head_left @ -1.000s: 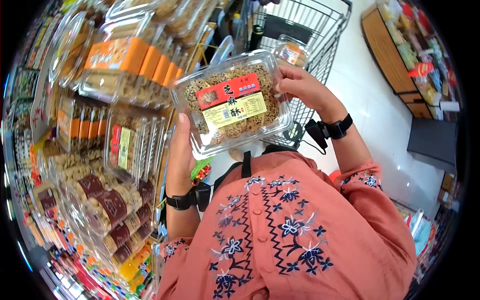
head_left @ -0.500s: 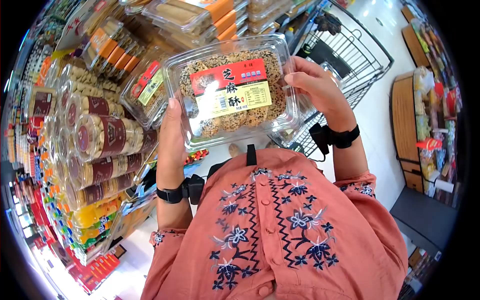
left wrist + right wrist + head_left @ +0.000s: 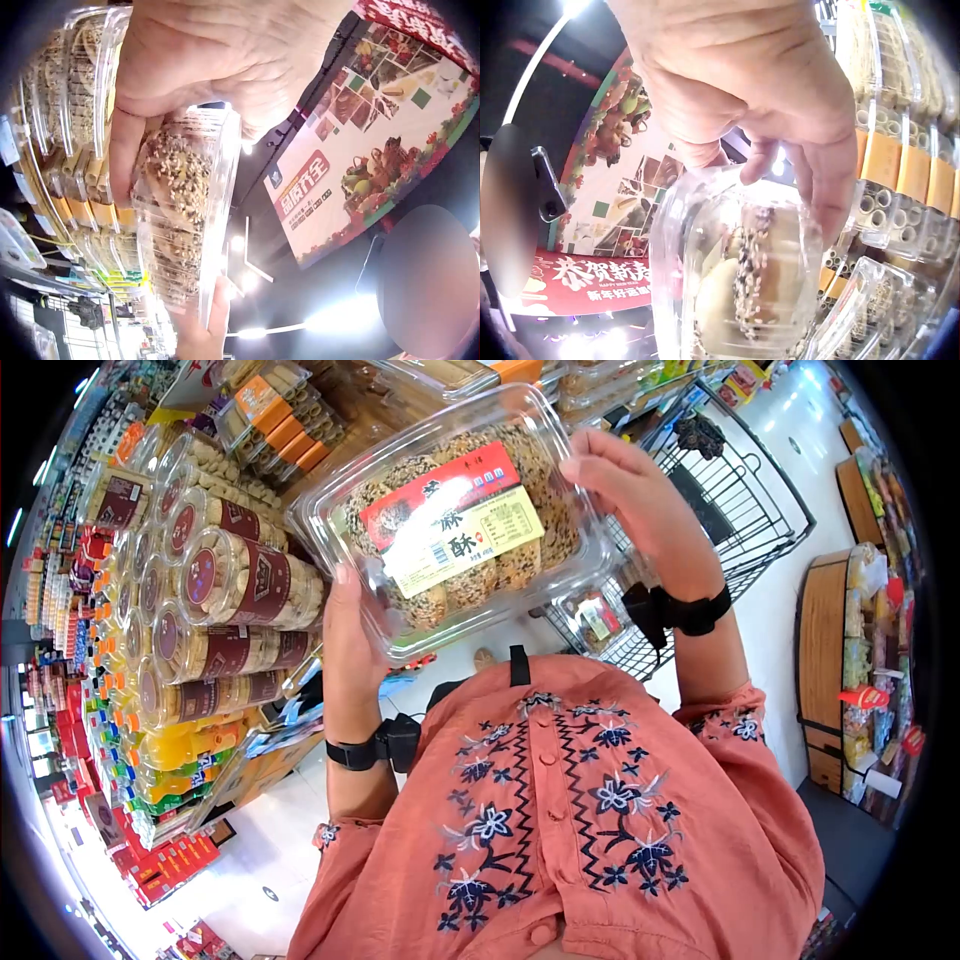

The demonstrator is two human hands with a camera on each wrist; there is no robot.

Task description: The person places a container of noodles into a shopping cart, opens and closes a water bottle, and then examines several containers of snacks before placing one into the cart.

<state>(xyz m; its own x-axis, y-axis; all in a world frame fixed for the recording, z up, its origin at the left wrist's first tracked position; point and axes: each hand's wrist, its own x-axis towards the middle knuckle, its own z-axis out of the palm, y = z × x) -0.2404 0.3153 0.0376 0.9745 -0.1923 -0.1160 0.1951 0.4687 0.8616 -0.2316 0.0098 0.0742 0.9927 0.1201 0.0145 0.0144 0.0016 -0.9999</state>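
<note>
- The clear clamshell box (image 3: 455, 525) of sesame biscuits is held up in front of the chest between both hands. Its label faces the head cam. It sits over the shopping cart (image 3: 745, 510) and just beside the shelf jars (image 3: 220, 600).
- Left hand (image 3: 350, 645) grips the box's left edge, w/ the thumb lying up along the lid side. The left wrist view shows its fingers (image 3: 124, 161) curled round the base.
- Right hand (image 3: 630, 495) holds the opposite edge, w/ its fingers (image 3: 832, 187) curled over the rim and pressing the wall.
- Handling, as a judgement:
  - The box is prob. light. The thin plastic is slick and will flex, so a hard squeeze could pop the lid.
  - The biscuits look brittle, so it's best kept level.
  - The best hold is at the stiffer rim/edges, not mid-lid.
- Only the head view shows the red-and-yellow label, the cart and a second pack (image 3: 595, 615) lying in it.
- Only the wrist views show the box edge-on w/ the biscuits stacked inside, plus a hanging banner (image 3: 360, 150) and ceiling lights overhead.
</note>
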